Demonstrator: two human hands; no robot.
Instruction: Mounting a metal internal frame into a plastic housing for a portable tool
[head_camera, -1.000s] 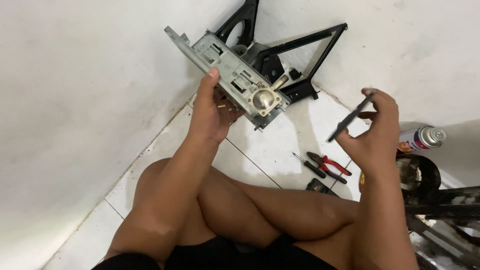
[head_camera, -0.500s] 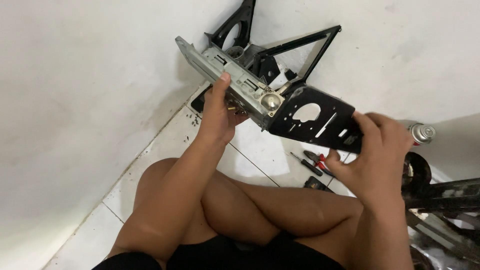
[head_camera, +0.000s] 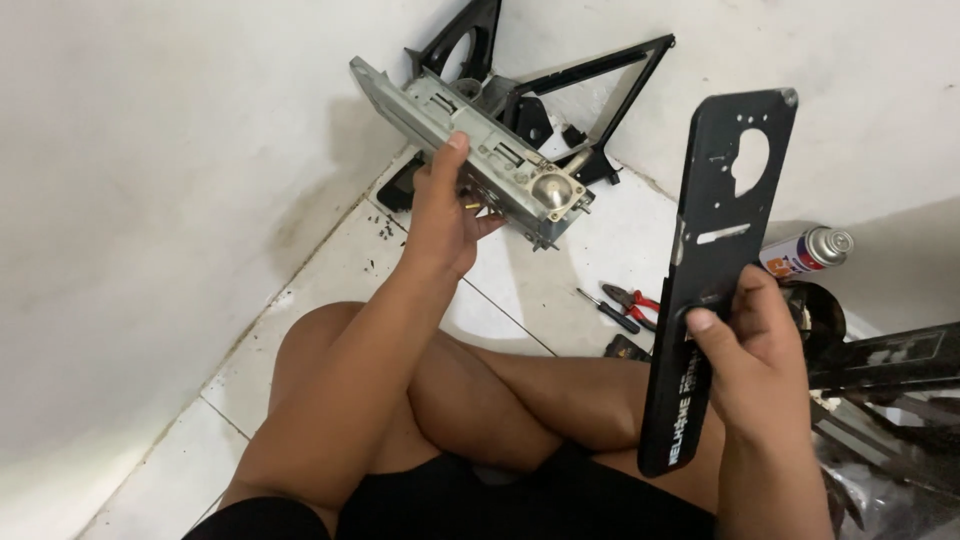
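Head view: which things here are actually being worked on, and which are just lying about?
In hand:
- grey metal chassis, held by the left hand
- black perforated plate, held by the right hand

Lying about:
- red-handled pliers
- screwdriver
- spray can
- black frame by the wall

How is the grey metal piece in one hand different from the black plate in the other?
The grey metal chassis, gripped by the left hand, is boxy, bare silvery metal with a round knob. The black plate, held by the right hand, is flat, thin, dark and stands nearly upright, while the chassis slants. Both have cut-out openings and are held off the floor.
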